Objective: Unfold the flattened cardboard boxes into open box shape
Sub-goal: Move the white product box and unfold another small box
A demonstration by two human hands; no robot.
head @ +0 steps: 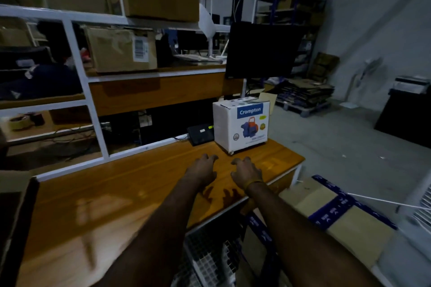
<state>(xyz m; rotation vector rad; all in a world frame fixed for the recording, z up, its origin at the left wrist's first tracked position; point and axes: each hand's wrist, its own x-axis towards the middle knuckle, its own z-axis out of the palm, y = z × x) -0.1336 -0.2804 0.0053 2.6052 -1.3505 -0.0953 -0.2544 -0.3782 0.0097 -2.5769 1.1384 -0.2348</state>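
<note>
Both hands reach out over the table (130,184), left hand (202,168) and right hand (246,171) empty, fingers loosely curled, just near of the white box (242,123) standing far right.

Scene dim overall, underexposed. Brightest patch: grey floor (345,147) well right of right hand (246,172). Soft glare streaks on wooden tabletop (105,193) left of left hand (201,170). Finger shadows fall on tabletop just below both hands. Shelf recesses far left near black. Motion blur on forearms and lower-left edge. Wide-angle bending of white frame (77,53) toward left.
</note>
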